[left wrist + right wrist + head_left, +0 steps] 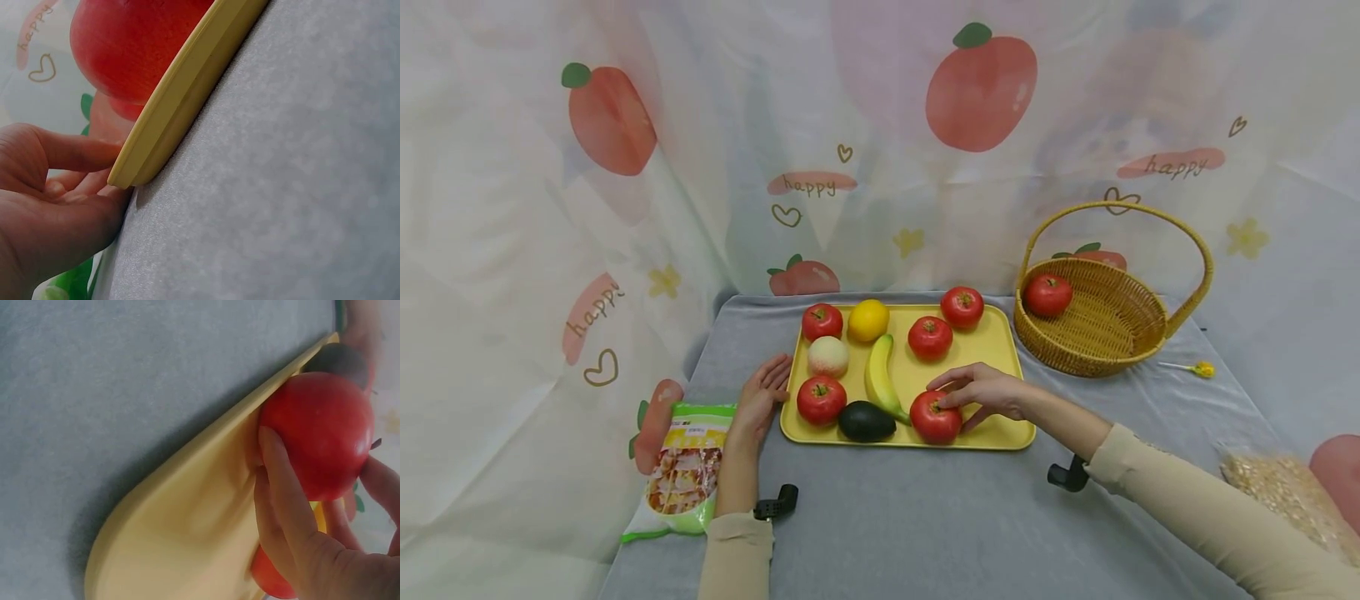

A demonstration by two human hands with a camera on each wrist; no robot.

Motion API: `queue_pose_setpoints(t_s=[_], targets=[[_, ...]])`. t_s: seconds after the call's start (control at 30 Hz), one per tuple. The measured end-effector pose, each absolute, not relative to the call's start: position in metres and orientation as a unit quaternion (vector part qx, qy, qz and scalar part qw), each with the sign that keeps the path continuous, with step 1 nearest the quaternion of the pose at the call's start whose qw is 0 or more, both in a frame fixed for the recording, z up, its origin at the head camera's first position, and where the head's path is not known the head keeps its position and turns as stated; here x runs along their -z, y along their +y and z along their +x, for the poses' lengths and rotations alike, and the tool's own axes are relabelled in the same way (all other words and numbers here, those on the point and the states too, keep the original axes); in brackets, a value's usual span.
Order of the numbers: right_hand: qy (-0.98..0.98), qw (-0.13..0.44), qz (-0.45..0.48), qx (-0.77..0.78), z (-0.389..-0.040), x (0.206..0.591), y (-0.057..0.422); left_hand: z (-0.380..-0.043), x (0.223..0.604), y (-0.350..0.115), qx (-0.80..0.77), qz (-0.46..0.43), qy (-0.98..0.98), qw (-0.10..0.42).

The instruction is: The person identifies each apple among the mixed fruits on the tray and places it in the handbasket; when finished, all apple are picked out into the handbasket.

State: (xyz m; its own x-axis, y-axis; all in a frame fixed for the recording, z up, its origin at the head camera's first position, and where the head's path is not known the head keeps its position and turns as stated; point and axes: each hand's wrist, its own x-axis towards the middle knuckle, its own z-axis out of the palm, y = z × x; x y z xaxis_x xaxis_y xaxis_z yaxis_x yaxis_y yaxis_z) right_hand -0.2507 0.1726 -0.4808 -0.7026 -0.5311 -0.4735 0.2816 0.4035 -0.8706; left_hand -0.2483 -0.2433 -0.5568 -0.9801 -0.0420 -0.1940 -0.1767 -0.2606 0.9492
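Observation:
At the near edge of the yellow tray (992, 435), my right hand (981, 392) has its fingers and thumb around a red apple (934, 421). The right wrist view shows this apple (319, 431) between the fingers, its short dark stem free. My left hand (762, 396) lies along the tray's left side, fingers fairly straight. In the left wrist view a digit of it touches the tray rim (169, 106). Beside the gripped apple lie a banana (880, 375) and a dark green avocado (867, 422). Another red apple (822, 400) sits nearest the left hand.
The tray also carries a pale peach (828, 357), a lemon (868, 320) and more apples (930, 338). Right of it stands a handled wicker basket (1101, 333) with one apple (1048, 295). A food bag (688, 471), a yellow flower (1202, 369) and a clear grain bag (1285, 492) lie around.

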Motion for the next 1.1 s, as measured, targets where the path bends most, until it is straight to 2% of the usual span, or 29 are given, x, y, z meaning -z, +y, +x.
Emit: queue_pose_setpoints(t_s=[0.7,1.1], targets=[[0.747,0.349,-0.073,0.561,-0.246,0.482,0.177,-0.248,0.557,-0.244,-0.792,-0.077,0.604,0.044],[0.741,0.335,-0.065,0.578,-0.245,0.461,0.188,-0.246,0.558,-0.244,-0.793,-0.071,0.604,0.041]])
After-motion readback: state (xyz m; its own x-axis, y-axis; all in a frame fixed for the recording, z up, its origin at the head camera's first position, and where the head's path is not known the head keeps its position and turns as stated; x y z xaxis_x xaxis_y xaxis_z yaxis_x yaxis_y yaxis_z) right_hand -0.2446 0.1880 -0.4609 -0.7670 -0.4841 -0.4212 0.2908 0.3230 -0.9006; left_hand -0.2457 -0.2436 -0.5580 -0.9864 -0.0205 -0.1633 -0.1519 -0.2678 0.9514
